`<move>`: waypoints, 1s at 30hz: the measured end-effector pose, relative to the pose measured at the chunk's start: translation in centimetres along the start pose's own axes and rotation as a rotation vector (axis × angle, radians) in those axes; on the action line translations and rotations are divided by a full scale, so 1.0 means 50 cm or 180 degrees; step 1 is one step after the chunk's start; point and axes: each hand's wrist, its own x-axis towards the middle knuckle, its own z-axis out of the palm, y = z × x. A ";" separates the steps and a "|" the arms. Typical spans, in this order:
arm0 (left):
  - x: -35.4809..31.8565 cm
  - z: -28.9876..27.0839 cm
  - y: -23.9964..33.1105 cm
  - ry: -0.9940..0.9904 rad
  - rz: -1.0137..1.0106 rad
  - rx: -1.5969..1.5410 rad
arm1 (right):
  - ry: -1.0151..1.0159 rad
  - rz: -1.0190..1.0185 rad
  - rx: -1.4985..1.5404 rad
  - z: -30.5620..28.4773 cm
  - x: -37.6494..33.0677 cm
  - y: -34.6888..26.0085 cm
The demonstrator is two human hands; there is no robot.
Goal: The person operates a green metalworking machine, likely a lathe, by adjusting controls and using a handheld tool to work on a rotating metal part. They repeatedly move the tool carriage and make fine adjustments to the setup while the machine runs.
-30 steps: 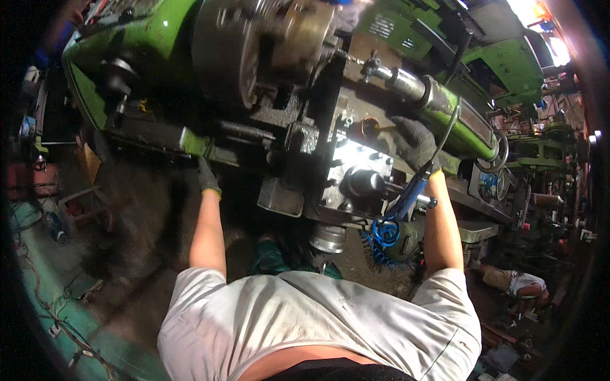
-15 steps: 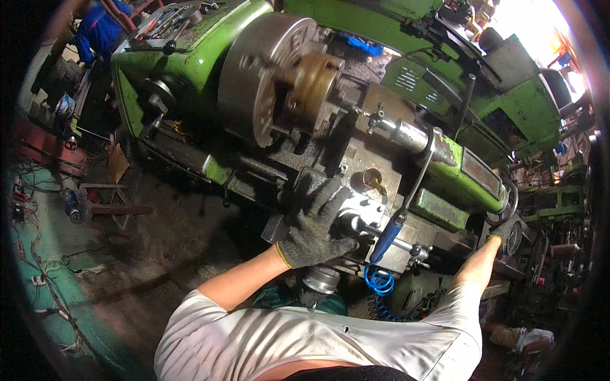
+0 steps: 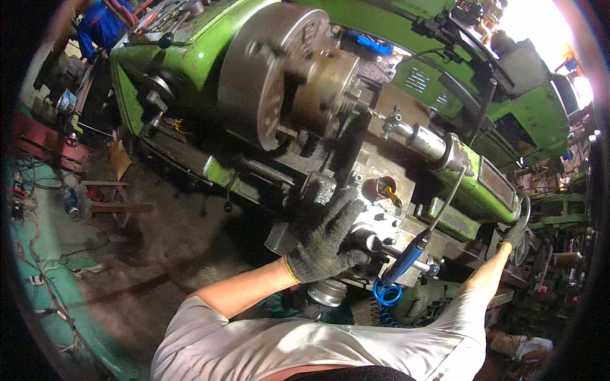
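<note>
**Left hand on the tool post, right hand on the far handwheel**

The left hand (image 3: 324, 238), in a dark knitted work glove with a yellow cuff, is laid flat with fingers spread over the grey metal tool post block (image 3: 375, 232) on the carriage of the large green metal lathe (image 3: 190, 57); nothing is gripped in it. The right hand (image 3: 513, 236), gloved alike, is closed around the rim of the round metal handwheel (image 3: 524, 219) at the lathe's right end, well apart from the left hand.

Compared with half a second ago, both hands are seen in the same places, the left on the tool post and the right stretched out to the handwheel. A second ago the left hand was held out at the lathe's front rail, far to the left, and the right hand was near the tool post.

Just right of the left hand, a blue-handled air gun (image 3: 406, 260) with a coiled blue hose (image 3: 386, 293) is hung beside the carriage. Above the left hand, the big grey steel chuck (image 3: 267, 70) is seen with a brass-coloured round workpiece (image 3: 327, 82) clamped in it.
</note>
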 end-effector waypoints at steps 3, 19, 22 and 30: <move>-0.010 0.006 -0.007 0.0018 0.0034 0.0230 | 0.0038 0.0023 -0.0508 -0.030 0.029 0.024; -0.159 -0.032 0.034 0.1293 -0.0242 0.0862 | 0.0368 -0.0786 -0.1485 -0.056 -0.386 0.178; -0.306 -0.035 -0.038 0.1465 -0.0834 0.1103 | -0.0110 -0.0890 -0.0722 0.061 -0.517 -0.021; -0.722 -0.006 -0.303 0.1084 -0.2686 0.1621 | -0.1038 -0.2331 -0.1139 0.241 -0.624 -0.245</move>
